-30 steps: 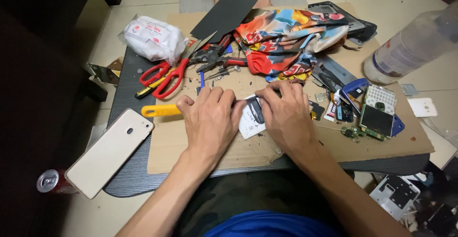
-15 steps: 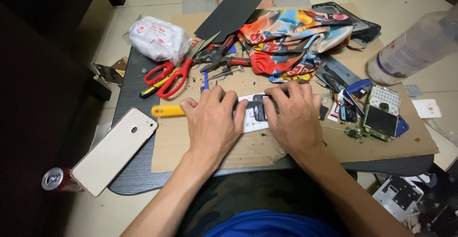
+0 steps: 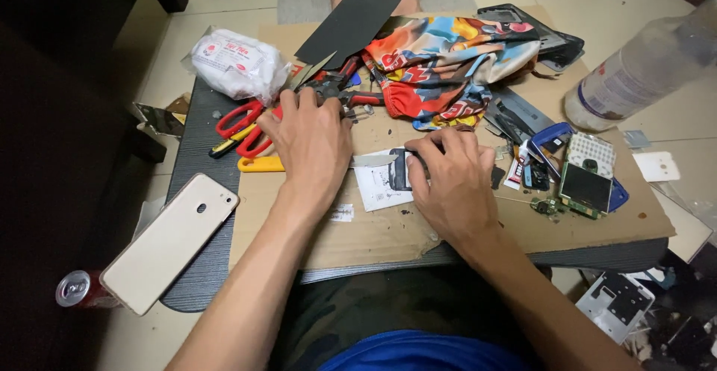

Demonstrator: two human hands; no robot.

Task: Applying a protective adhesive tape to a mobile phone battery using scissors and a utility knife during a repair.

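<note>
Now the left hand (image 3: 310,143) sits left of centre, palm down over a yellow-handled utility knife (image 3: 261,164), fingers stretched toward the red-handled pliers (image 3: 351,96) above it; whether it grips anything, I cannot tell. Right hand (image 3: 448,180), at centre, presses flat on a small dark part (image 3: 399,169) lying on white paper (image 3: 377,184) atop the cardboard sheet (image 3: 373,229). Red scissors (image 3: 243,124) lie further left, a gold phone (image 3: 168,240) lower left.

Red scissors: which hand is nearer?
Left. The left hand lies right beside the red scissors, fingers by the handles. The right hand rests on a small dark part further right.
</note>
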